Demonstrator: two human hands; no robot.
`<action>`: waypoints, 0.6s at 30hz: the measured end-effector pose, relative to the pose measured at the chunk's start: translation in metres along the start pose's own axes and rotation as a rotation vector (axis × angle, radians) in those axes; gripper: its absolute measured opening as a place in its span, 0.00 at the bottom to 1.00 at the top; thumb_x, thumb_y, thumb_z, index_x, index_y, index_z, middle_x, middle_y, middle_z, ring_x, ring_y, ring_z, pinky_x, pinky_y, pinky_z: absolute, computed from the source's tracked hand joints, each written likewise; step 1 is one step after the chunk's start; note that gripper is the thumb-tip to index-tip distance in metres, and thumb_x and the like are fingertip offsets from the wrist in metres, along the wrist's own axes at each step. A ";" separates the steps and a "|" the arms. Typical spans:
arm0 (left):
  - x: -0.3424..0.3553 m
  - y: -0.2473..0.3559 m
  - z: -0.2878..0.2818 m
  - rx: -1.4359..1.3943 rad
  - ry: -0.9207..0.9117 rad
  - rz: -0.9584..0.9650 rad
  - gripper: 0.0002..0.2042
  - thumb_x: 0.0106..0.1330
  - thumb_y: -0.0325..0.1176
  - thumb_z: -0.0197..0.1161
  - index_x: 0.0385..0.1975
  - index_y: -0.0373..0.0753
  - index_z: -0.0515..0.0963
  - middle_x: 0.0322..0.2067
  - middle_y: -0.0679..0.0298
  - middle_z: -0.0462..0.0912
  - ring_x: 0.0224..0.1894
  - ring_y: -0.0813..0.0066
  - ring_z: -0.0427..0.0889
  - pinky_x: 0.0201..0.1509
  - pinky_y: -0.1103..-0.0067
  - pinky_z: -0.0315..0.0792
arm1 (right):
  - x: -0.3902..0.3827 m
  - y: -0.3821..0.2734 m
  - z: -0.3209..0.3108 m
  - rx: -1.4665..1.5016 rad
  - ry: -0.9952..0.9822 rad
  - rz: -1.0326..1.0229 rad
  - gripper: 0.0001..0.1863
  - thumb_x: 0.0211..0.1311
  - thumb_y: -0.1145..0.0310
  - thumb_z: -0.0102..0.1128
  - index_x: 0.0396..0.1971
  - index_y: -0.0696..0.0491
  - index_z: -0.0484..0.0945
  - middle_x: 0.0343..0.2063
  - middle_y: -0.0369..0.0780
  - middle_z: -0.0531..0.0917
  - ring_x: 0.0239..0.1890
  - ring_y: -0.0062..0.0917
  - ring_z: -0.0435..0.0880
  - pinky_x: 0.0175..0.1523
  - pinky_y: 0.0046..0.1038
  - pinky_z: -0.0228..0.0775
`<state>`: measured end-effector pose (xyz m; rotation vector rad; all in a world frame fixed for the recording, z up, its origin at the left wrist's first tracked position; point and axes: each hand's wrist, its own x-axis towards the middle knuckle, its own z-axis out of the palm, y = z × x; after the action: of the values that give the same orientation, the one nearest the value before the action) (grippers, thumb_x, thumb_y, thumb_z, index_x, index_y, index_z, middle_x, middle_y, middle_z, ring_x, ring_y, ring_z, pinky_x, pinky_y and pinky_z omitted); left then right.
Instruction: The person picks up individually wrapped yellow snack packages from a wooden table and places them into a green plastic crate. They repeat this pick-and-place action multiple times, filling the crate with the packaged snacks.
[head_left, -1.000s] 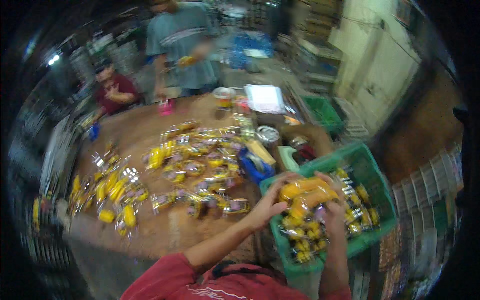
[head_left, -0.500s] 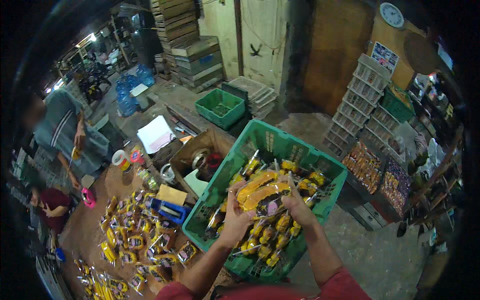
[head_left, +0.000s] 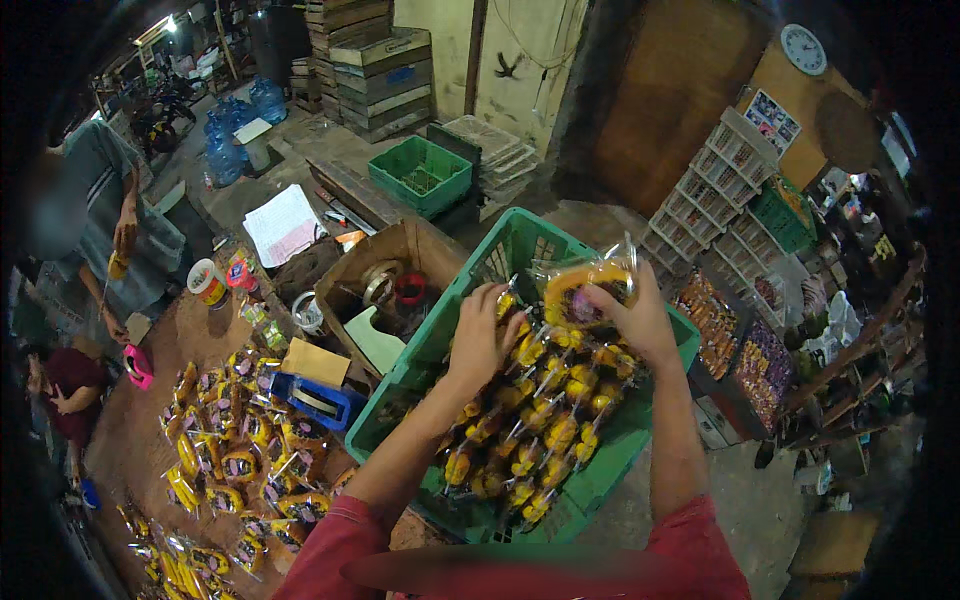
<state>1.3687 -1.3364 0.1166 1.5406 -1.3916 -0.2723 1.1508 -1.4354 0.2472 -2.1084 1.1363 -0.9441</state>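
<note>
My right hand (head_left: pixel 632 305) grips a clear-wrapped yellow baked item (head_left: pixel 568 289) with a pink label over the upper right of a green plastic crate (head_left: pixel 375 405). My left hand (head_left: pixel 485 335) has curled fingers on a smaller wrapped piece (head_left: pixel 508 300) at the crate's upper left. Many yellow wrapped packages (head_left: pixel 548 420) stand packed in rows inside the crate, their tops crimped. Loose packages (head_left: pixel 230 465) lie heaped on the brown worktable (head_left: pixel 160 360) to the left, beside a blue tape dispenser (head_left: pixel 335 405).
Two co-workers (head_left: pixel 95 210) (head_left: pixel 75 400) are at the table's far left. A wooden box (head_left: pixel 340 280) and papers (head_left: pixel 280 222) sit beyond my crate. An empty green crate (head_left: pixel 420 170) stands behind. Stacked racks (head_left: pixel 710 180) and trays of items (head_left: pixel 705 320) are at the right.
My hands have moved apart: the right lifted the large package up and to the right, while the left left it and went to pieces at the crate's upper left.
</note>
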 end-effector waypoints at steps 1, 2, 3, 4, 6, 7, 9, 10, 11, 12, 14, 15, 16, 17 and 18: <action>0.002 0.000 0.002 0.202 -0.043 0.134 0.31 0.75 0.50 0.64 0.71 0.39 0.67 0.67 0.42 0.69 0.66 0.43 0.76 0.71 0.59 0.70 | 0.008 -0.005 0.004 -0.117 -0.021 -0.074 0.35 0.59 0.48 0.78 0.59 0.54 0.77 0.53 0.46 0.78 0.57 0.39 0.81 0.63 0.40 0.74; 0.001 0.000 0.004 0.201 -0.177 0.048 0.35 0.72 0.56 0.66 0.71 0.41 0.68 0.69 0.39 0.68 0.65 0.35 0.75 0.70 0.55 0.71 | 0.014 -0.011 0.015 -0.220 -0.025 -0.127 0.35 0.58 0.46 0.78 0.58 0.53 0.77 0.54 0.47 0.77 0.58 0.43 0.81 0.63 0.42 0.74; 0.000 0.001 0.008 0.177 -0.247 -0.039 0.35 0.71 0.57 0.66 0.70 0.42 0.69 0.69 0.39 0.68 0.65 0.35 0.75 0.69 0.54 0.71 | 0.018 -0.017 0.024 -0.308 -0.025 -0.229 0.35 0.58 0.44 0.78 0.57 0.53 0.78 0.54 0.48 0.76 0.58 0.46 0.80 0.64 0.44 0.73; -0.003 0.002 0.011 0.156 -0.331 -0.113 0.35 0.70 0.59 0.66 0.70 0.43 0.70 0.69 0.39 0.68 0.65 0.34 0.75 0.69 0.54 0.72 | 0.022 -0.022 0.036 -0.431 0.009 -0.261 0.37 0.54 0.41 0.77 0.56 0.52 0.79 0.57 0.49 0.74 0.58 0.49 0.79 0.62 0.48 0.73; -0.008 0.000 0.018 0.206 -0.248 -0.048 0.33 0.70 0.59 0.65 0.68 0.46 0.72 0.69 0.38 0.67 0.64 0.34 0.76 0.66 0.54 0.75 | 0.023 -0.029 0.053 -0.619 -0.001 -0.266 0.38 0.53 0.41 0.77 0.56 0.51 0.79 0.56 0.49 0.74 0.58 0.48 0.78 0.61 0.48 0.73; -0.011 -0.003 0.020 0.188 -0.231 -0.032 0.32 0.71 0.59 0.65 0.68 0.46 0.73 0.69 0.38 0.68 0.64 0.34 0.76 0.66 0.54 0.75 | 0.023 -0.032 0.060 -0.710 -0.015 -0.270 0.38 0.52 0.40 0.77 0.56 0.51 0.79 0.56 0.48 0.74 0.58 0.48 0.77 0.60 0.49 0.73; -0.016 -0.009 0.024 0.178 -0.215 -0.047 0.32 0.71 0.59 0.64 0.67 0.45 0.73 0.69 0.38 0.68 0.63 0.35 0.77 0.66 0.54 0.75 | 0.022 -0.034 0.074 -0.859 0.006 -0.330 0.36 0.54 0.41 0.76 0.56 0.49 0.79 0.59 0.48 0.74 0.58 0.46 0.76 0.59 0.52 0.72; -0.019 -0.012 0.025 0.113 -0.231 -0.091 0.31 0.72 0.59 0.64 0.67 0.45 0.73 0.68 0.39 0.70 0.60 0.37 0.79 0.63 0.54 0.77 | 0.021 -0.034 0.079 -0.903 0.013 -0.339 0.35 0.55 0.42 0.75 0.56 0.48 0.79 0.60 0.48 0.74 0.59 0.46 0.76 0.60 0.53 0.71; -0.020 -0.014 0.026 0.196 -0.174 -0.026 0.32 0.71 0.59 0.64 0.67 0.44 0.73 0.68 0.39 0.70 0.58 0.37 0.81 0.61 0.54 0.78 | 0.021 -0.032 0.085 -0.931 0.056 -0.383 0.34 0.56 0.43 0.75 0.57 0.48 0.79 0.61 0.49 0.74 0.60 0.46 0.75 0.60 0.54 0.70; -0.023 -0.017 0.027 0.274 -0.099 0.055 0.32 0.71 0.59 0.64 0.67 0.44 0.72 0.68 0.40 0.71 0.56 0.37 0.82 0.59 0.54 0.79 | 0.020 -0.030 0.091 -0.985 0.008 -0.369 0.34 0.55 0.44 0.75 0.58 0.48 0.78 0.62 0.49 0.73 0.61 0.46 0.74 0.62 0.56 0.68; -0.027 -0.019 0.029 0.222 -0.149 0.001 0.33 0.70 0.58 0.65 0.69 0.44 0.71 0.68 0.41 0.71 0.47 0.37 0.86 0.53 0.55 0.82 | 0.018 -0.025 0.104 -1.055 -0.002 -0.426 0.36 0.55 0.44 0.75 0.59 0.48 0.77 0.64 0.50 0.72 0.65 0.47 0.71 0.67 0.59 0.64; -0.028 -0.020 0.030 0.211 -0.127 0.002 0.33 0.70 0.58 0.65 0.69 0.44 0.71 0.68 0.41 0.71 0.46 0.37 0.87 0.53 0.55 0.82 | 0.018 -0.022 0.111 -1.121 -0.013 -0.448 0.35 0.55 0.46 0.76 0.60 0.47 0.77 0.66 0.50 0.71 0.66 0.48 0.71 0.67 0.60 0.63; -0.030 -0.021 0.030 0.196 -0.131 -0.005 0.33 0.70 0.58 0.65 0.69 0.45 0.71 0.68 0.41 0.72 0.45 0.37 0.87 0.52 0.55 0.82 | 0.018 -0.020 0.117 -1.180 -0.028 -0.473 0.35 0.55 0.48 0.76 0.60 0.47 0.76 0.67 0.51 0.71 0.67 0.48 0.71 0.68 0.61 0.62; -0.032 -0.021 0.031 0.181 -0.137 -0.010 0.33 0.71 0.57 0.65 0.69 0.45 0.71 0.67 0.41 0.72 0.44 0.37 0.87 0.52 0.55 0.82 | 0.018 -0.018 0.122 -1.244 -0.100 -0.441 0.35 0.55 0.50 0.76 0.61 0.47 0.76 0.68 0.52 0.70 0.68 0.49 0.70 0.69 0.62 0.61; -0.033 -0.020 0.031 0.194 -0.133 -0.005 0.33 0.71 0.57 0.64 0.70 0.44 0.71 0.67 0.41 0.72 0.44 0.38 0.87 0.54 0.55 0.80 | 0.019 -0.017 0.128 -1.169 -0.097 -0.410 0.35 0.54 0.54 0.78 0.61 0.47 0.74 0.70 0.53 0.69 0.70 0.51 0.70 0.71 0.61 0.59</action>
<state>1.3486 -1.3272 0.0720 1.7105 -1.5555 -0.2523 1.2672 -1.4255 0.1899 -3.3562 1.4082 -0.2720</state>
